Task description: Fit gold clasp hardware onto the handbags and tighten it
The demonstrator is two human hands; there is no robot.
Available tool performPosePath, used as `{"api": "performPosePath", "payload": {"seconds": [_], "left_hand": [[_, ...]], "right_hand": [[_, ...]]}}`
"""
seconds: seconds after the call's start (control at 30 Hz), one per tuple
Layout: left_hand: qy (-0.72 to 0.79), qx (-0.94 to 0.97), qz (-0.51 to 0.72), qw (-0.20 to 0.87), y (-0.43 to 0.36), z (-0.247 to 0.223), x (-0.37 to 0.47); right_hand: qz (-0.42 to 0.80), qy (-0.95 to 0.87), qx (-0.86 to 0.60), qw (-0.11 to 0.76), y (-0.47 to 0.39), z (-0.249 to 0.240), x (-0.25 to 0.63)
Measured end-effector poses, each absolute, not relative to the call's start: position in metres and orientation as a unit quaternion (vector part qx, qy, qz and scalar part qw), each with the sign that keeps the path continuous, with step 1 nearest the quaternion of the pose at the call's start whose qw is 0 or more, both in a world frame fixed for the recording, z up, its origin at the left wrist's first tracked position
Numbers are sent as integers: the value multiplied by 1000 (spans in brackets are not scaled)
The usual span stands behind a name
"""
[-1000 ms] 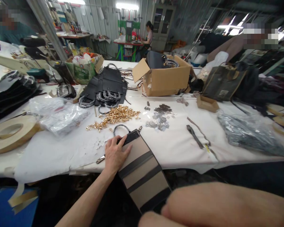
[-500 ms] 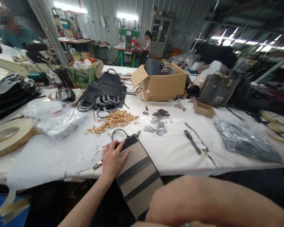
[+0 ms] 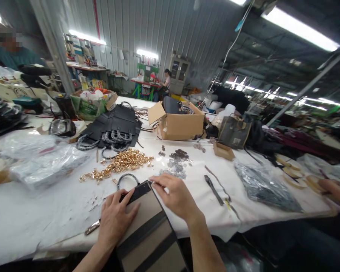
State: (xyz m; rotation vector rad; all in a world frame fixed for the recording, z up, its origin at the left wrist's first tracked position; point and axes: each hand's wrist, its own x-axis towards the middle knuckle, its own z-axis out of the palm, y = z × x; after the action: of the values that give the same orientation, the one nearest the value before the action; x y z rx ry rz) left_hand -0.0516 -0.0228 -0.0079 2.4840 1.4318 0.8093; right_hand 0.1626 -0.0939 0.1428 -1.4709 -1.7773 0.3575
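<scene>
A flat bag panel (image 3: 147, 230), beige-grey with black bands and a black top strip, overhangs the table's front edge. My left hand (image 3: 116, 215) lies on its upper left part, thumb spread from the fingers. A round braided handle (image 3: 127, 175) loops out past the panel's top. At the upper right corner, my right hand (image 3: 172, 194) pinches the small metal clasp; its fingers mostly hide it. Another metal clasp (image 3: 93, 227) sticks out to the left of my left hand. Just beyond the handle is a heap of gold metal fittings (image 3: 127, 160).
Thin metal plates (image 3: 177, 166) lie behind my right hand. Black bag pieces with handles (image 3: 113, 126), a cardboard box (image 3: 181, 126), plastic bags (image 3: 45, 158) and a dark strap (image 3: 214, 189) are on the table (image 3: 65, 215). Another person's hand (image 3: 334, 190) is at the far right.
My right hand has moved from the lower foreground up to the panel's corner and closed on the clasp there. The left hand stays on the panel. The view has tilted up.
</scene>
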Motion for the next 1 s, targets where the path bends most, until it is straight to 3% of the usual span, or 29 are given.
{"api": "performPosePath", "payload": {"seconds": [0.13, 0.23, 0.37, 0.6, 0.77, 1.0], "left_hand": [[474, 841, 252, 62, -22, -11, -51], [475, 840, 253, 69, -20, -13, -51], [479, 834, 257, 90, -19, -12, -51], [483, 828, 249, 139, -19, -1, -53], [482, 824, 248, 164, -17, -1, -55], [473, 827, 253, 168, -16, -3, -56]], "right_hand": [[83, -541, -749, 374, -71, 58, 253], [93, -511, -777, 356, -65, 11, 291], [96, -506, -777, 362, -57, -16, 296], [105, -429, -790, 425, -58, -33, 308], [220, -404, -728, 508, -59, -5, 271], [478, -513, -578, 418, -37, 31, 160]]}}
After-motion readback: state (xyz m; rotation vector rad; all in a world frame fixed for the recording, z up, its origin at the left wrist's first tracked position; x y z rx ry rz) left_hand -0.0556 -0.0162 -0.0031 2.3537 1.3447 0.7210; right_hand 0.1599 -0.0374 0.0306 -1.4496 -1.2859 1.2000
